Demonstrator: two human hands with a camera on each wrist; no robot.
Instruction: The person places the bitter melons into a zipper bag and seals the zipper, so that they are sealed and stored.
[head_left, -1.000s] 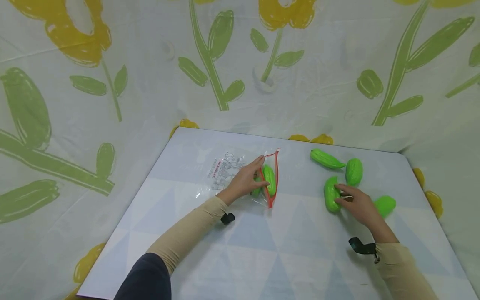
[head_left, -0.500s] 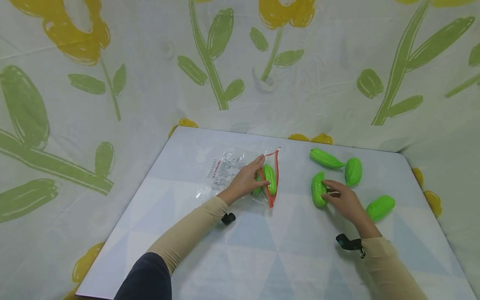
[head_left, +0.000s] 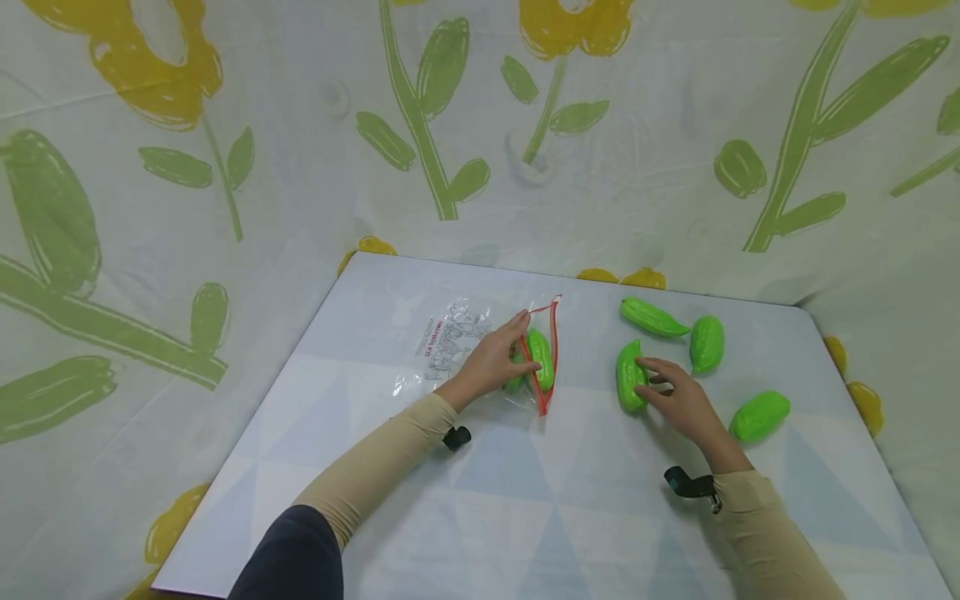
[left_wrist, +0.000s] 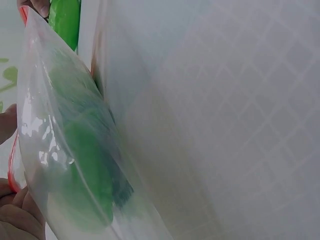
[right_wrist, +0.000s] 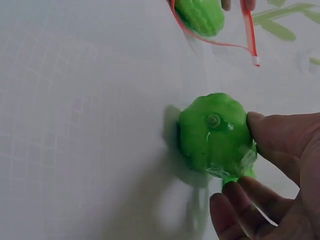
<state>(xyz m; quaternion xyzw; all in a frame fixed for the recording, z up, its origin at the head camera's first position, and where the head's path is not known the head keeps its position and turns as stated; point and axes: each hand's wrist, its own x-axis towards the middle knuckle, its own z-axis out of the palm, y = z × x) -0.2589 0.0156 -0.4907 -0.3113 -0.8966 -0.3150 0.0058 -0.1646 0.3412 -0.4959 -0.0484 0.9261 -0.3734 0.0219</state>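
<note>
My left hand (head_left: 491,358) holds open the mouth of a clear zip-top bag (head_left: 453,346) with a red-edged opening. One bright green, ribbed toy gourd (head_left: 539,360) lies just inside the mouth, and more green (left_wrist: 87,170) shows through the plastic in the left wrist view. To the right of the bag, my right hand (head_left: 678,404) pinches another green gourd (head_left: 628,377) between thumb and fingertips. In the right wrist view this gourd (right_wrist: 217,135) shows its round end with a small stem nub, and the bag's red rim (right_wrist: 215,41) is beyond it.
Two green gourds, one pointed (head_left: 652,317) and one rounder (head_left: 707,343), lie end to end at the back right. Another gourd (head_left: 761,416) is right of my right wrist. The white table (head_left: 360,517) has pale blue triangles; a flower-printed cloth (head_left: 637,167) hangs behind it.
My right hand has carried its gourd leftward towards the bag, moving only slightly in the last half second. The gourd by my right wrist has come fully into view. The left hand stays in place.
</note>
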